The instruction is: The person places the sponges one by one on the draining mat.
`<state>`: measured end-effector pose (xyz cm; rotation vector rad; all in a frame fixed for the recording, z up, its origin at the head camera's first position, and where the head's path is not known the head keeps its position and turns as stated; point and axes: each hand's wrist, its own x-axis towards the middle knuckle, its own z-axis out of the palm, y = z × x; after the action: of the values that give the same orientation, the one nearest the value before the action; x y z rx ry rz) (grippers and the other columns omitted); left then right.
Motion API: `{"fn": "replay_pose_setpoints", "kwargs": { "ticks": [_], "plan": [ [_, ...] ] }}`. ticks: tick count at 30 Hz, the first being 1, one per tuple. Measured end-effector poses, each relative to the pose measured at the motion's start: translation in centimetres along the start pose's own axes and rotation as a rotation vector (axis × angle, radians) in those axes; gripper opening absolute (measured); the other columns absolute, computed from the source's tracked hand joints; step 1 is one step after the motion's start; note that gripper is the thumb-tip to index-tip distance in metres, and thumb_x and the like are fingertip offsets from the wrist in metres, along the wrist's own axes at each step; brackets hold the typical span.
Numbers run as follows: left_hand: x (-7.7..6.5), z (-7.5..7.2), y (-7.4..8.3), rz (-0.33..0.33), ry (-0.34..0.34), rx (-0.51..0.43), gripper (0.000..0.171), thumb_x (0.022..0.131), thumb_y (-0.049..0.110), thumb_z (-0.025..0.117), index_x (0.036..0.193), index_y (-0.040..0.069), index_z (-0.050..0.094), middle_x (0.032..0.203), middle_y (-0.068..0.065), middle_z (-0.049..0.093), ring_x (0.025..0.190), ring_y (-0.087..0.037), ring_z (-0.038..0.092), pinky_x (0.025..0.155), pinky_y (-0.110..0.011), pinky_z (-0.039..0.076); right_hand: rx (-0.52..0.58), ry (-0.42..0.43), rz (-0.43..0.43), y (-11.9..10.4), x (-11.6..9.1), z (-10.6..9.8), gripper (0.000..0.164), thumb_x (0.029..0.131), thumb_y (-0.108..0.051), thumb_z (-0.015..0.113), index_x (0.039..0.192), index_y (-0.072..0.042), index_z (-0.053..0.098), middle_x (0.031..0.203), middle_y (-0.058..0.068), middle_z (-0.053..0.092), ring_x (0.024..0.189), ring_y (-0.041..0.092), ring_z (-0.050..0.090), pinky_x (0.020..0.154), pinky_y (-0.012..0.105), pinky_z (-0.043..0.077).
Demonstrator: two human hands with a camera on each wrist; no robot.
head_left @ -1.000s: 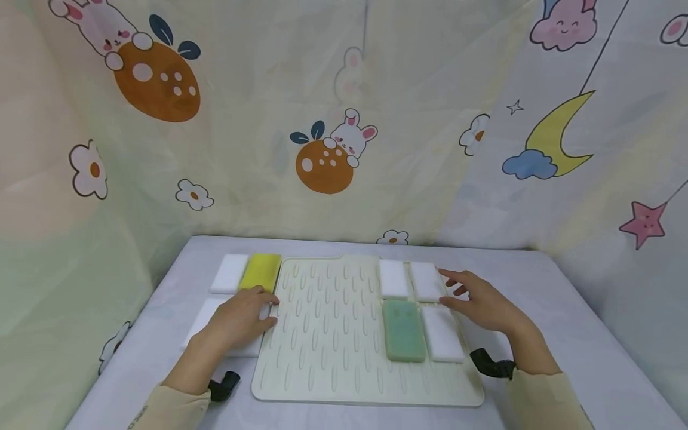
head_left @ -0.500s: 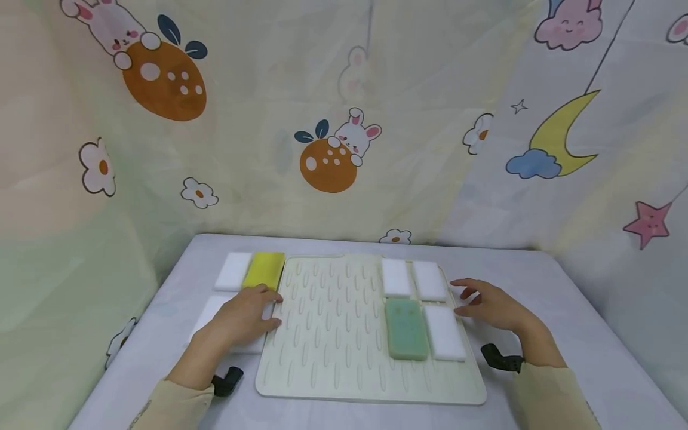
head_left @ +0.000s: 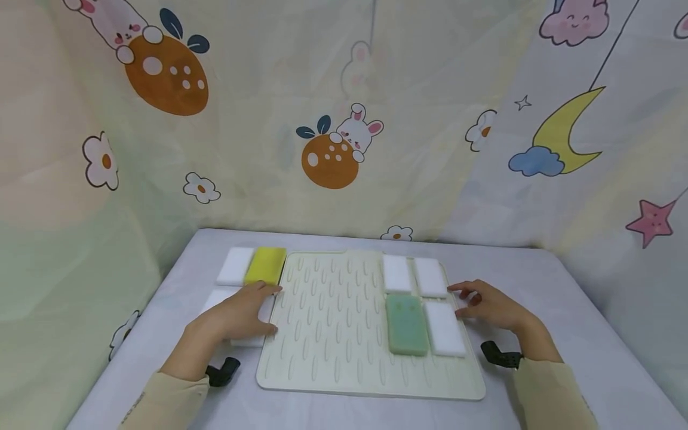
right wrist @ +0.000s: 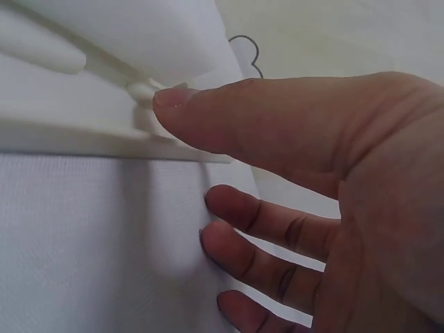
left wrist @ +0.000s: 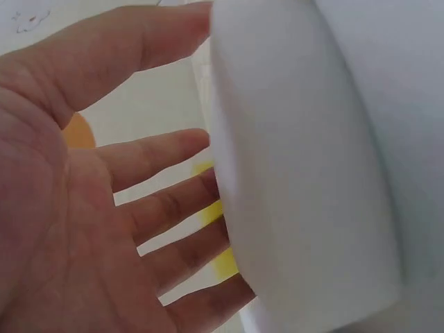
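Before the printed cloth backdrop (head_left: 258, 149) stands the desk (head_left: 322, 412), white-covered; on it, near the middle, lies the pale ribbed mat (head_left: 352, 373). Hands at opposite sides of it: left hand (head_left: 242, 312) at the left edge, right hand (head_left: 490, 306) at the right. Change over the last second: the right hand is off the far outer white block (head_left: 430, 278) and sits slightly nearer the person, by the mat's edge; left thumb and forefinger stand wider apart. Judgement: nothing is gripped, so this reads as a pause or a squaring-up of the mat, with the work partway. Left fingers spread, tips hidden behind white material in the wrist view, contact not certain. Right thumb straight, the other fingers loosely bent, pinching nothing visible; cannot tell whether the thumb presses the mat or only overlaps it. Blocks on the mat, all on its right side: green block (head_left: 407, 325) nearer the person, near outer white block (head_left: 444, 328) close alongside; beyond them the far outer one and the far inner white block (head_left: 396, 274). Off the mat, left: yellow block (head_left: 266, 266) just beside its edge, far-left white block (head_left: 235, 266) next to that. More white material (head_left: 217, 296) under the left hand, one block or two not clear; hand and wrist hide most of it, probably the main obstruction on that side.
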<state>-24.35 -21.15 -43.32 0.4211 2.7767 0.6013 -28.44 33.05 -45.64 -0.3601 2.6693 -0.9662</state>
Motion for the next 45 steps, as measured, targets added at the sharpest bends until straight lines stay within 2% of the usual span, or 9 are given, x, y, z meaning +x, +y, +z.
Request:
{"fn": "replay_pose_setpoints", "kwargs": {
  "ticks": [4, 9, 13, 24, 33, 41, 45],
  "plan": [
    [-0.6, -0.8, 0.3, 0.011, -0.006, -0.001, 0.089, 0.074, 0.029, 0.093, 0.150, 0.009, 0.052, 0.151, -0.014, 0.050, 0.139, -0.035, 0.048, 0.110, -0.054, 0.046, 0.008, 0.011, 0.010, 0.3, 0.0, 0.1, 0.063, 0.087, -0.026, 0.083, 0.143, -0.009, 0.060, 0.125, 0.018, 0.054, 0.099, 0.024, 0.050, 0.081, 0.035, 0.042],
    [-1.1, -1.2, 1.0, -0.032, -0.026, 0.014, 0.102, 0.062, 0.027, 0.100, 0.150, 0.008, 0.053, 0.151, -0.013, 0.049, 0.138, -0.034, 0.047, 0.107, -0.056, 0.048, -0.007, 0.021, 0.023, 0.3, -0.1, -0.1, 0.063, 0.086, -0.027, 0.084, 0.142, -0.010, 0.060, 0.125, 0.018, 0.054, 0.099, 0.024, 0.049, 0.079, 0.034, 0.043],
    [-1.2, -1.1, 1.3, -0.055, -0.035, 0.055, 0.105, 0.057, 0.026, 0.102, 0.149, 0.008, 0.054, 0.148, -0.011, 0.049, 0.134, -0.034, 0.046, 0.103, -0.055, 0.050, -0.011, 0.018, 0.022, 0.4, -0.2, -0.2, 0.063, 0.086, -0.028, 0.083, 0.143, -0.010, 0.060, 0.125, 0.018, 0.053, 0.099, 0.023, 0.049, 0.079, 0.033, 0.043],
    [-1.4, -1.2, 1.7, -0.038, -0.015, 0.139, 0.098, 0.063, 0.025, 0.098, 0.149, 0.008, 0.054, 0.144, -0.010, 0.051, 0.128, -0.031, 0.048, 0.100, -0.051, 0.051, 0.040, 0.009, 0.014, 0.7, -0.2, 0.4, 0.066, 0.085, -0.025, 0.085, 0.144, -0.010, 0.059, 0.127, 0.016, 0.053, 0.102, 0.025, 0.049, 0.081, 0.034, 0.043],
    [-2.0, -1.7, 2.6, 0.025, 0.048, 0.161, 0.091, 0.071, 0.023, 0.090, 0.152, 0.009, 0.051, 0.151, -0.012, 0.049, 0.142, -0.040, 0.041, 0.106, -0.054, 0.049, 0.078, 0.023, -0.014, 1.4, 0.3, 0.6, 0.066, 0.084, -0.024, 0.085, 0.143, -0.010, 0.060, 0.127, 0.017, 0.054, 0.099, 0.023, 0.048, 0.079, 0.029, 0.042],
    [-0.4, -1.7, 3.6, 0.058, 0.084, 0.182, 0.094, 0.072, 0.025, 0.088, 0.156, 0.013, 0.047, 0.154, -0.010, 0.048, 0.138, -0.038, 0.045, 0.101, -0.051, 0.052, 0.101, 0.032, -0.020, 2.0, 0.3, 0.7, 0.065, 0.083, -0.025, 0.086, 0.141, -0.010, 0.061, 0.124, 0.016, 0.055, 0.097, 0.021, 0.048, 0.078, 0.026, 0.042],
    [0.8, -1.6, 4.1, 0.068, 0.089, 0.187, 0.098, 0.072, 0.026, 0.088, 0.158, 0.012, 0.042, 0.157, -0.012, 0.046, 0.140, -0.039, 0.046, 0.105, -0.052, 0.050, 0.092, 0.042, -0.003, 2.1, 0.3, 0.5, 0.065, 0.082, -0.026, 0.087, 0.140, -0.012, 0.063, 0.123, 0.015, 0.056, 0.096, 0.022, 0.048, 0.078, 0.026, 0.042]
  ]
}}
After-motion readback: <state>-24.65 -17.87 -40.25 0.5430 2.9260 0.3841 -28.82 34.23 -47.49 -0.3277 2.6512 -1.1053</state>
